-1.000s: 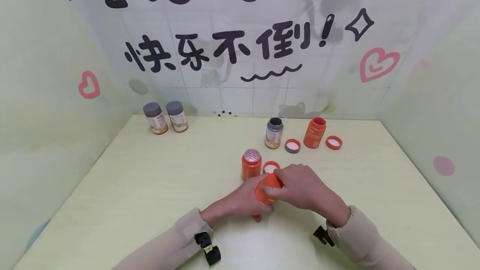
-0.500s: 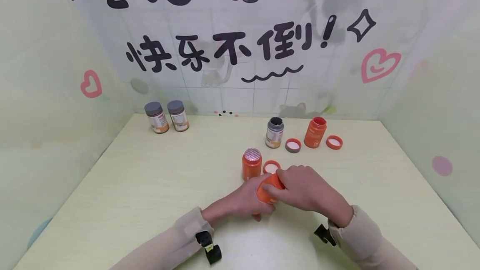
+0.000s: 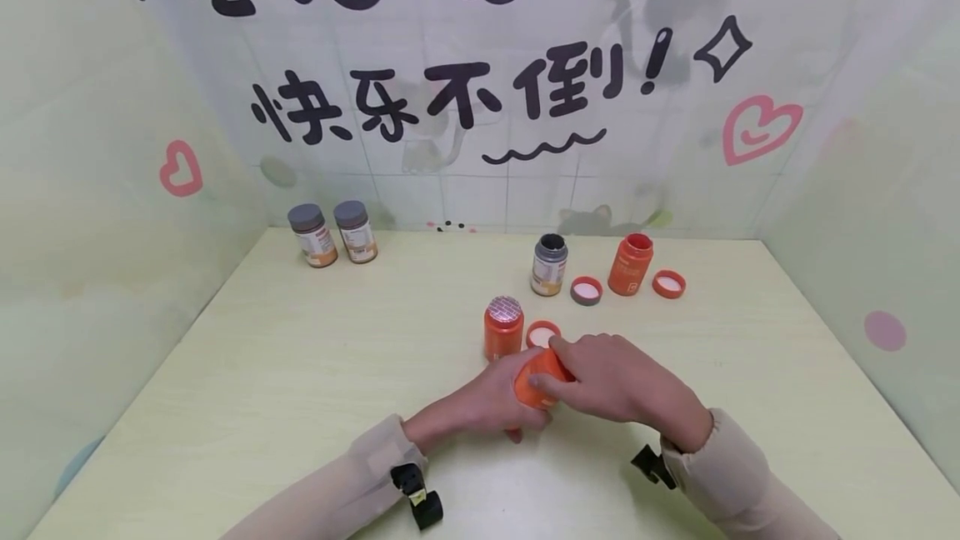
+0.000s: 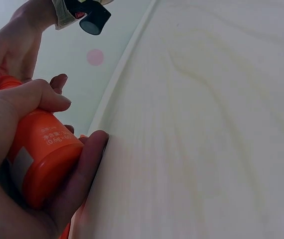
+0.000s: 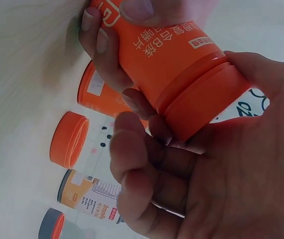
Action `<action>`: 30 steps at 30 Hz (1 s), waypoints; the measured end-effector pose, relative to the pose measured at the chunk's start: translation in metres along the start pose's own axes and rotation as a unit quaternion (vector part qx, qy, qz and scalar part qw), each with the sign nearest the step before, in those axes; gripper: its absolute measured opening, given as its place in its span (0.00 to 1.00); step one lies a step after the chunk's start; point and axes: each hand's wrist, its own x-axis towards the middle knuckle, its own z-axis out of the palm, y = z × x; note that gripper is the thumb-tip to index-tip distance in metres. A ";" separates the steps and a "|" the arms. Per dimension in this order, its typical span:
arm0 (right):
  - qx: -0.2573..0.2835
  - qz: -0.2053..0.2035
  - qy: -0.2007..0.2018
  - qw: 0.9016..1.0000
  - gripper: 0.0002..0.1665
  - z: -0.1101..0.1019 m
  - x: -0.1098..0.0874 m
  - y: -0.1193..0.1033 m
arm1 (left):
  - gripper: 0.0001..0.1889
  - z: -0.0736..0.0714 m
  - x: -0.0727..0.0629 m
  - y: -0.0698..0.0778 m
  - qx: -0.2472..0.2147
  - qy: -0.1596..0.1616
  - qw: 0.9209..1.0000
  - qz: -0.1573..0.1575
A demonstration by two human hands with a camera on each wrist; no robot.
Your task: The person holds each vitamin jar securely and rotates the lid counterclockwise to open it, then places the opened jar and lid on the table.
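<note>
Between both hands is an orange pill bottle (image 3: pixel 529 395), tilted above the table. My left hand (image 3: pixel 491 398) wraps its fingers and thumb round the bottle's body, as the left wrist view also shows. At the other end, my right hand (image 3: pixel 622 377) grips the orange screw cap (image 5: pixel 207 102), which sits on the bottle in the right wrist view. Just behind the hands stands another orange bottle (image 3: pixel 502 336) with a silver foil seal over its mouth. Next to it an orange cap (image 3: pixel 543 335) lies with its white liner up, partly hidden by the right hand.
Further back stand an uncapped grey bottle (image 3: pixel 549 269) and an uncapped orange bottle (image 3: pixel 630 267). Beside them lie a grey-and-red cap (image 3: pixel 586 292) and an orange cap (image 3: pixel 668 284). Two grey-capped bottles (image 3: pixel 312 240) stand back left. Printed sheets wall the table (image 3: pixel 337 357) on three sides.
Both hands and the bottle have shifted very slightly to the right. The right wrist has turned a little, its thumb sliding slightly along the bottle. Everything on the table stays where it was.
</note>
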 end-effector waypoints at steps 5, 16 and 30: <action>0.003 -0.007 -0.013 1.000 0.22 0.000 -0.002 -0.001 | 0.29 0.001 -0.002 0.000 0.000 0.002 1.000 -0.007; -0.003 -0.033 -0.028 0.999 0.26 -0.002 -0.009 0.000 | 0.27 0.004 -0.004 0.000 0.005 0.004 1.000 -0.005; -0.008 -0.104 -0.005 0.994 0.24 -0.016 -0.018 0.003 | 0.34 0.008 -0.004 0.003 -0.001 0.011 1.000 -0.020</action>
